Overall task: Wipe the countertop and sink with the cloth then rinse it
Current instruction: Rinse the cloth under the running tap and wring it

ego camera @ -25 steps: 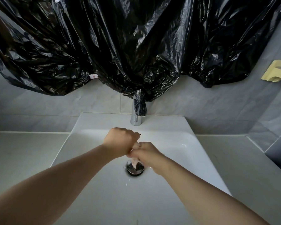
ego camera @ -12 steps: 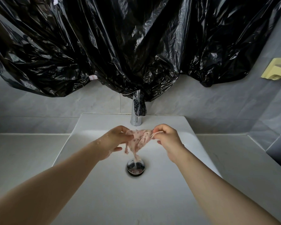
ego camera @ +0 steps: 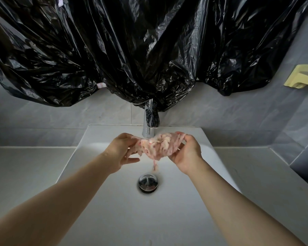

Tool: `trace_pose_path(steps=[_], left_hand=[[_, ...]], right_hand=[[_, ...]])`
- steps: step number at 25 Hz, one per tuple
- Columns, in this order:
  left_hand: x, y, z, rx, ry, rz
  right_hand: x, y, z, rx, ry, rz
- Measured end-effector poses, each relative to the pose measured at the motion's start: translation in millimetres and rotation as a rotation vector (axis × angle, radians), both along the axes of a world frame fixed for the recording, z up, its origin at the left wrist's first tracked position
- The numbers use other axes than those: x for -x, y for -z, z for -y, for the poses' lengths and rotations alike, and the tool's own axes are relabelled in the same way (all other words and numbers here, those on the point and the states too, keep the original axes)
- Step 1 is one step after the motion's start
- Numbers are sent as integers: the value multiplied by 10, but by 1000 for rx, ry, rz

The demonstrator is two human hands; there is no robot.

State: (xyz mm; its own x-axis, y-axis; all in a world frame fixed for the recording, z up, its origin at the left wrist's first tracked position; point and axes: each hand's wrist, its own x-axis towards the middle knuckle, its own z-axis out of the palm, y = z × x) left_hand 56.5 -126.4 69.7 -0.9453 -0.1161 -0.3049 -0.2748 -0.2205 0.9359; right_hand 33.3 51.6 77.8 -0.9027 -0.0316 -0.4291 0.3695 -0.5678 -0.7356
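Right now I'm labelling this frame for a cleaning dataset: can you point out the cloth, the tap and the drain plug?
cloth (ego camera: 158, 147): head view, on the crumpled middle stretched between the hands.
tap (ego camera: 148, 129): head view, on its chrome body.
drain plug (ego camera: 148, 181): head view, on its shiny cap.

You hold the cloth (ego camera: 156, 148) between your left hand (ego camera: 122, 153) and right hand (ego camera: 186, 153), above the sink (ego camera: 114, 210) drain (ego camera: 148, 182), before the faucet (ego camera: 149, 125).
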Motion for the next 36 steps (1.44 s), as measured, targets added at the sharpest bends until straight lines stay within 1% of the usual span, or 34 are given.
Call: trace_pose_path(steps=[1,2,3,4,5,6,7,8,9,10,11,12,13,14,15,17,18,19,20,21,22,24,25,26,27,28,29,30,31,32,34,36], left_hand=[[3,-4,-6,21,4,-16],[8,-18,-12,38,8,-45],[8,-47,-18,114,15,-93],[2,-87,-23,252,54,-149],[-13,-135,-42,391,134,-203],[-28,-182,-69,495,230,-250],[-42,-225,-98,538,321,-283],[-57,-263,-120,520,377,-304],[-50,-285,-130,485,392,-315],[-33,-293,-123,470,371,-332],[-21,-305,-106,488,322,-349],[-21,-310,-79,536,264,-365],[-21,-305,-41,574,225,-373],[-28,-292,12,595,243,-364],[-39,-281,71,613,334,-323],[-82,-276,161,688,597,-169],[-97,-251,175,728,692,-104],[-97,-210,188,761,747,-64],[-91,-169,190,780,742,-35],[-96,-141,185,750,703,-13],[-86,-93,185,640,634,11],[-50,37,185,261,472,81],[-44,79,179,68,412,112],[-33,120,195,-64,349,136],[-38,141,213,-129,292,159],[-44,153,238,-145,268,170],[-58,144,263,-131,281,172],[-74,119,276,-85,331,165],[-96,78,279,-14,395,158],[-103,52,290,80,467,140],[-113,-9,314,321,594,77],[-95,-68,340,505,704,-7]], right_hand=[[3,-8,-5,-92,-35,-1],[-10,-12,-10,-258,-111,-15],[-25,10,-14,-481,-206,-53],[-60,22,-14,-672,-283,-112],[-91,36,-15,-780,-357,-203],[-101,61,-21,-803,-439,-291],[-104,81,-15,-768,-534,-354],[-123,77,7,-729,-620,-396],[-128,82,29,-736,-681,-429],[-127,66,46,-793,-682,-436],[-119,42,47,-825,-641,-441],[-99,21,33,-791,-588,-432],[-82,-9,15,-693,-529,-409],[-71,-37,7,-578,-487,-391],[-71,-65,1,-500,-461,-396],[-78,-123,7,-475,-407,-399],[-83,-149,22,-472,-357,-405],[-65,-158,40,-447,-292,-402],[-51,-176,56,-407,-227,-387],[-32,-185,61,-379,-175,-365],[-13,-188,55,-362,-137,-340],[37,-147,11,-364,-88,-267],[51,-119,-18,-424,-78,-245],[44,-96,-57,-591,-76,-254],[37,-67,-106,-860,-82,-295],[22,-39,-156,-1140,-76,-350],[22,3,-196,-1348,-61,-409],[18,31,-220,-1424,-54,-444],[27,55,-235,-1408,-66,-433],[48,69,-245,-1345,-89,-397],[76,82,-261,-1155,-163,-280],[82,91,-282,-997,-265,-181]])
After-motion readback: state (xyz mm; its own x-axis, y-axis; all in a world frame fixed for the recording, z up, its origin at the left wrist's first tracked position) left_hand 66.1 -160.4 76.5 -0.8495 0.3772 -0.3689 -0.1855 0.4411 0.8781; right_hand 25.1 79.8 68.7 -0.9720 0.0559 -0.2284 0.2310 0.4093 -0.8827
